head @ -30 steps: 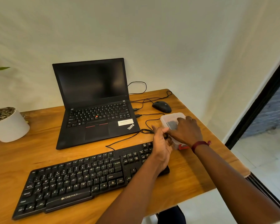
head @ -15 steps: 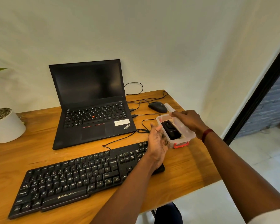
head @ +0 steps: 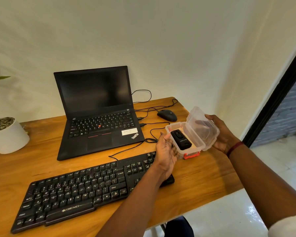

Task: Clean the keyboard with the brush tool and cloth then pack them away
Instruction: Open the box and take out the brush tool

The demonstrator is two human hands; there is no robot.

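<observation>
Fingers (head: 173,148) of the left hand (head: 166,149), raised over the right end of the keyboard (head: 79,190), curl around the left wall of a clear box (head: 196,140); a black brush tool (head: 181,140) lies inside. The right hand (head: 224,135), past the edge of the tabletop (head: 203,175), grips the swung-open lid (head: 202,125), thumb on its rim.

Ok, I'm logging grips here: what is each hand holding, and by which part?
The left hand holds the box by its base's left side; the right hand holds its open lid by the outer face.
</observation>
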